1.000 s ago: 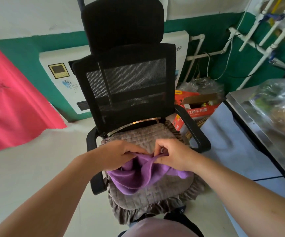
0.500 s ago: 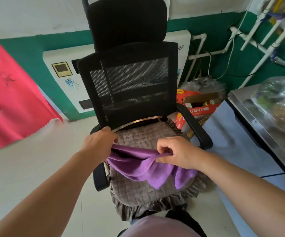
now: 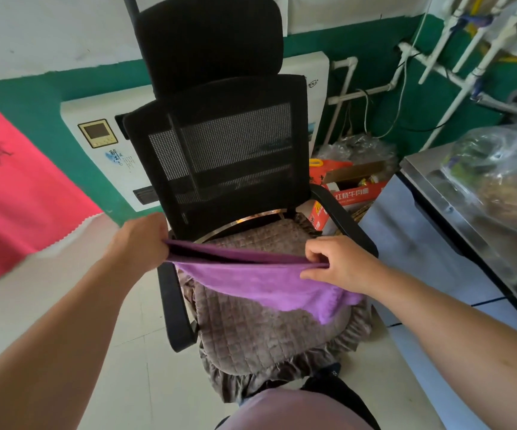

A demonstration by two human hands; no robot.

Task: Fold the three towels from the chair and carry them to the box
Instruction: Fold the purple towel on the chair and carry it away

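Purple towel [image 3: 260, 283] is hanging stretched over the quilted grey cushion [image 3: 251, 339] of the black mesh chair [image 3: 220, 150], the left hand [image 3: 140, 240] gripping one top corner, the right hand [image 3: 341, 262] pinching the other between thumb and fingers; a red carton [image 3: 348, 189] printed 红烧牛肉面 is sitting beside the chair on the pale tiled floor [image 3: 120, 367], green wall [image 3: 43, 97] behind

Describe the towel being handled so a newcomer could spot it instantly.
Find the black mesh office chair with the grey quilted cushion. Stretched above it, pinched by the left hand and right hand, is the purple towel, the only purple cloth there.
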